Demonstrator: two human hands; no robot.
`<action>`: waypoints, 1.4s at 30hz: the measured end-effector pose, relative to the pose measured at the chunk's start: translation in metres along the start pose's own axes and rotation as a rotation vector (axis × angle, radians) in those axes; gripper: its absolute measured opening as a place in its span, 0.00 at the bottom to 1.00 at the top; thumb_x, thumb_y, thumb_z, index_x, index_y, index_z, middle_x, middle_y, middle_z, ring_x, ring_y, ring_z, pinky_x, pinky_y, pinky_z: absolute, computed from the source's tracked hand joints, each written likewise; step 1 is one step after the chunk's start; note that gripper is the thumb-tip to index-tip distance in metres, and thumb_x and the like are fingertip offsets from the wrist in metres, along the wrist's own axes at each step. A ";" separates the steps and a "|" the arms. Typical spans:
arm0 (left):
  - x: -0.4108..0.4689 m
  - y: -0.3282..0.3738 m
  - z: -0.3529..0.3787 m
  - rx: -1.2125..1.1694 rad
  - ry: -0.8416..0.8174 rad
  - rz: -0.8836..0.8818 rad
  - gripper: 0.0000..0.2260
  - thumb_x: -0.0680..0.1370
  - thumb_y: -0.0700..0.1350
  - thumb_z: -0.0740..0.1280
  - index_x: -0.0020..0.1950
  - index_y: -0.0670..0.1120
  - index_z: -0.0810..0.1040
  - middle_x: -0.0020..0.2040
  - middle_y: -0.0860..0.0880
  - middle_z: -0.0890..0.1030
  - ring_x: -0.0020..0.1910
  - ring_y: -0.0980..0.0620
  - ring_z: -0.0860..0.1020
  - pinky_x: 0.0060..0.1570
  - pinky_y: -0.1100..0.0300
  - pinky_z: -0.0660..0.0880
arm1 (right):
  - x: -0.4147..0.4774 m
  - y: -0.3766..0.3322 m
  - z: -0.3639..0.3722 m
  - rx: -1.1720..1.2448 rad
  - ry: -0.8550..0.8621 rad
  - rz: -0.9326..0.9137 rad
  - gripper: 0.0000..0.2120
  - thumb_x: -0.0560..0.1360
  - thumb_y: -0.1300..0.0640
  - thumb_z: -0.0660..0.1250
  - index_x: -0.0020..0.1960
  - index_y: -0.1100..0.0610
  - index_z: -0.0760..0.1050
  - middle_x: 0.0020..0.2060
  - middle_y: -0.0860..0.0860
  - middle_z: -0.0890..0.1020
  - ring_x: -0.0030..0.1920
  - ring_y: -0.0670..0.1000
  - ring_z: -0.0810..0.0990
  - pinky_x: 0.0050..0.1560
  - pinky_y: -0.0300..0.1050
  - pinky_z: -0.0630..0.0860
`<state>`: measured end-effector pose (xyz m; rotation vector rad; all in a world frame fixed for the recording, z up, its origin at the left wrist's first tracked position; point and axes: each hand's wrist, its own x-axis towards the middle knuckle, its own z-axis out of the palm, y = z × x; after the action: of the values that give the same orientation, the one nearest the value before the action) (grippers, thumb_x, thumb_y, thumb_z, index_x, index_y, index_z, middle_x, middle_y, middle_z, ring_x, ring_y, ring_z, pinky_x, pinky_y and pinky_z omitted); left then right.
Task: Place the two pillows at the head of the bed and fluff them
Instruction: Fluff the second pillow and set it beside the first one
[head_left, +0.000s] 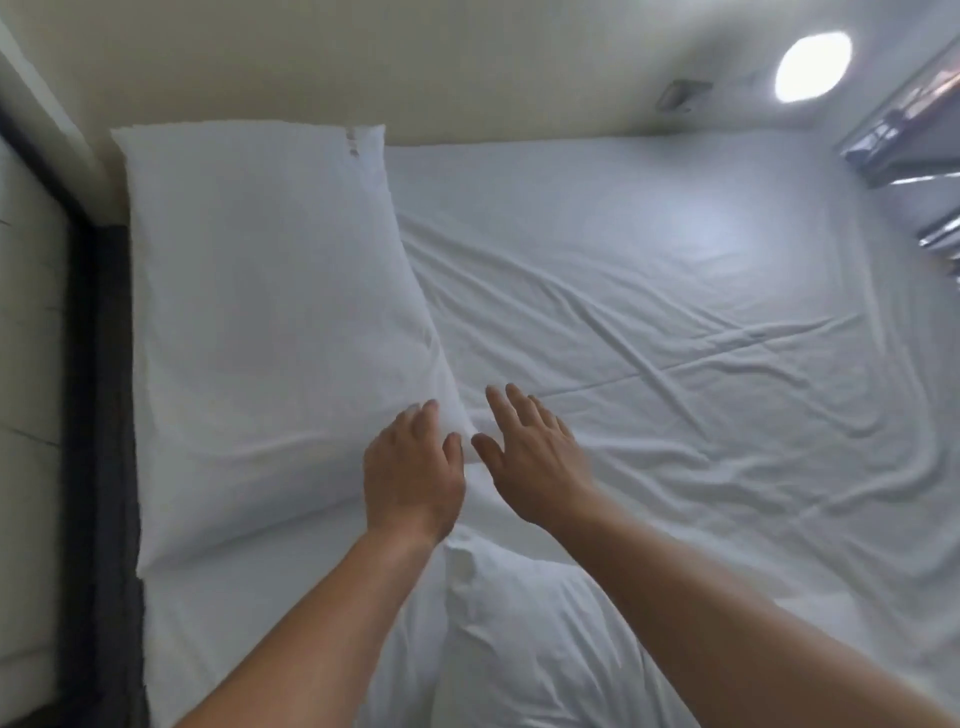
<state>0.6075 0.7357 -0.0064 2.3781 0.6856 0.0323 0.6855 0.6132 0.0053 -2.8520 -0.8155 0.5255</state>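
Reaching both bare hands to the near right corner of the far pillow on the bed.

The far pillow (270, 322) lies flat along the left edge of the bed (701, 312), its far end against the wall (363, 67). Your left hand (413, 483) rests on its near right corner, fingers curled loosely and close together. Your right hand (535, 457) sits just beside that corner over the wrinkled sheet, palm down, fingers slightly spread, gripping nothing. The second pillow (524, 639) lies at the near edge, between your forearms, apart from the first. A dark headboard strip (98, 415) borders the left edge; a round lamp (813, 65) glows at the far right corner.
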 end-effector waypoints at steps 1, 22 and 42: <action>-0.015 0.016 0.015 0.015 -0.054 0.054 0.21 0.80 0.51 0.57 0.70 0.44 0.66 0.69 0.43 0.71 0.64 0.42 0.71 0.63 0.47 0.65 | -0.017 0.017 -0.003 0.009 0.011 0.027 0.30 0.79 0.39 0.49 0.77 0.48 0.47 0.77 0.53 0.53 0.76 0.56 0.52 0.73 0.55 0.54; -0.242 0.105 0.291 0.522 -0.390 0.214 0.52 0.58 0.82 0.47 0.76 0.59 0.40 0.79 0.47 0.48 0.76 0.44 0.40 0.66 0.32 0.31 | -0.282 0.332 0.147 -0.085 0.000 -0.006 0.42 0.70 0.26 0.46 0.76 0.50 0.58 0.74 0.54 0.64 0.75 0.61 0.56 0.69 0.68 0.45; -0.228 0.122 0.243 0.538 0.110 0.684 0.17 0.71 0.59 0.70 0.36 0.45 0.76 0.31 0.46 0.78 0.28 0.45 0.77 0.31 0.56 0.73 | -0.253 0.313 0.124 -0.125 0.542 -0.266 0.19 0.74 0.48 0.68 0.29 0.57 0.72 0.22 0.54 0.77 0.22 0.58 0.76 0.24 0.46 0.71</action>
<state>0.5150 0.4041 -0.0905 3.0398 -0.1324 0.3049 0.5924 0.2175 -0.1030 -2.7081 -1.1091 -0.3287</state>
